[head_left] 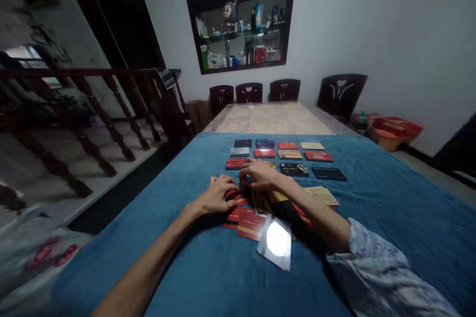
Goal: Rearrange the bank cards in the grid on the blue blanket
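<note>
My left hand [218, 195] is over the left side of a loose pile of cards, its thumb and fingers closed around a red card [233, 193]. My right hand [260, 174] reaches across from the right, fingertips bent down and pinched close to the left hand. What those fingertips hold is hidden. Below both hands lie spread red cards [251, 224], some cream cards [323, 195] and a glossy clear-looking sheet [275, 242] with a bright glare. Beyond them, small card stacks stand in rows, including a red stack [236, 163] and a black stack [293, 169].
A blue cloth [201, 267] covers the near part of the long table; its pale far top [264, 118] is uncovered. Dark chairs [284, 90] stand around the far end. A wooden railing [96, 104] runs along the left, with a white plastic bag [40, 262] nearer.
</note>
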A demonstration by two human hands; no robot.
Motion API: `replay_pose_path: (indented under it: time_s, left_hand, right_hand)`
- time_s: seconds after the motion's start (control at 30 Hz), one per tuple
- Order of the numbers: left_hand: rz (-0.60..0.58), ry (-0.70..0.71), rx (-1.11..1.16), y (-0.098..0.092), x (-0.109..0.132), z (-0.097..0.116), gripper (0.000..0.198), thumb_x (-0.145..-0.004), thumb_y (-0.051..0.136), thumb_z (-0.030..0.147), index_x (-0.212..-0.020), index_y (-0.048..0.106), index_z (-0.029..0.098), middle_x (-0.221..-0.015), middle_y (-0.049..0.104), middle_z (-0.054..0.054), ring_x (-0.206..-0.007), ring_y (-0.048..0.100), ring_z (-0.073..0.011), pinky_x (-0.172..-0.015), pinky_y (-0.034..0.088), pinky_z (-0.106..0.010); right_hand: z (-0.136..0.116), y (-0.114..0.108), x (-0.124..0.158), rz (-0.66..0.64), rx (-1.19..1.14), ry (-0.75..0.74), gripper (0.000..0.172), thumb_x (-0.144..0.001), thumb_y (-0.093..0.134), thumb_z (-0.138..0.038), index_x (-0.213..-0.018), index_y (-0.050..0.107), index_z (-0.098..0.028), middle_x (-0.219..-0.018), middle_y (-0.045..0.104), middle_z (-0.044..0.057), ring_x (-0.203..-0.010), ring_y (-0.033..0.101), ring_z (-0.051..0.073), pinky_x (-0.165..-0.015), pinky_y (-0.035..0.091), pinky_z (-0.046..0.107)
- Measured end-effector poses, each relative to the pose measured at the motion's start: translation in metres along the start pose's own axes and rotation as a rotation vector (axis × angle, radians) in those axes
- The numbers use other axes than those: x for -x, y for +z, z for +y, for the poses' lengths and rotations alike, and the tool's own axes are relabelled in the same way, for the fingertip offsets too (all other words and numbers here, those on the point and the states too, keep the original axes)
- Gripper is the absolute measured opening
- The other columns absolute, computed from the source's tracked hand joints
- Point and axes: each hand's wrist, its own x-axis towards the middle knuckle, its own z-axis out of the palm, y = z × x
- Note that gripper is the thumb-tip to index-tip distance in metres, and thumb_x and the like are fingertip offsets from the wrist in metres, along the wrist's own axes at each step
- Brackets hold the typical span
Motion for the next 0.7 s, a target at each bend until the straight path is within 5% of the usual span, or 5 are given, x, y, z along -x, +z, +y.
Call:
replay_pose_path:
  time_s: [0.47, 0.7]
  left_hand:
    - [-0.087, 0.047, 0.016, -0.012, 0.008, 0.006, 0.020, -0.082, 0.059, 0.023, -0.099, 0.069, 0.018, -0.107, 0.063, -0.008, -0.099, 0.059, -0.0219, -0.093, 0.047, -0.035]
    - [-0.095, 0.035, -0.027, -0.019, 0.014, -0.013, 0.021, -0.080, 0.058, 0.020, -0.100, 0.064, 0.020, -0.109, 0.060, -0.006, -0.100, 0.056, -0.0208, -0.094, 0.046, -0.032]
  right_hand:
    - [-0.002, 0.019, 0.002, -0.006, -0.030, -0.118, 0.020, -0.087, 0.063, -0.030, -0.101, 0.076, -0.024, -0.103, 0.072, 0.008, -0.105, 0.053, 0.028, -0.093, 0.037, 0.043]
    - [0.000, 0.028, 0.000, 0.027, -0.035, -0.111, 0.023, -0.087, 0.065, -0.034, -0.106, 0.074, -0.024, -0.109, 0.070, 0.009, -0.105, 0.052, 0.028, -0.090, 0.037, 0.043]
